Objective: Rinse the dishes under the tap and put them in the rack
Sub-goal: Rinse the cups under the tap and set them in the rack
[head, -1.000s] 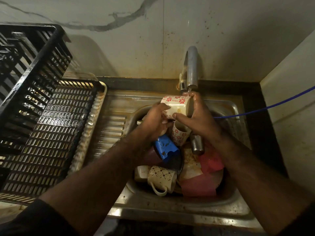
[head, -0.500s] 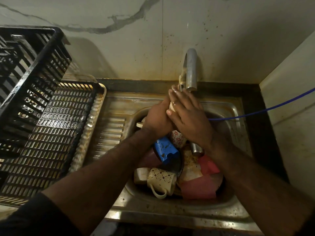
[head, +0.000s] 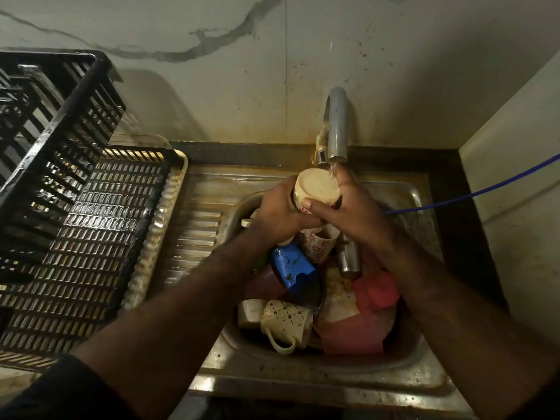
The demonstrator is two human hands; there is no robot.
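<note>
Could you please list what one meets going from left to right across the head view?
Black rack → ridged drainboard → left hand → held mug → right hand → blue hose.

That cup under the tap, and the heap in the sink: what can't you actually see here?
Head view only:
- Held cup: its mouth and handle, turned away behind the left hand and right hand.
- Blue item: its form, half buried.
- Pink dishes: their count, overlapped under the right forearm.
- Black rack: cut by the left edge.
</note>
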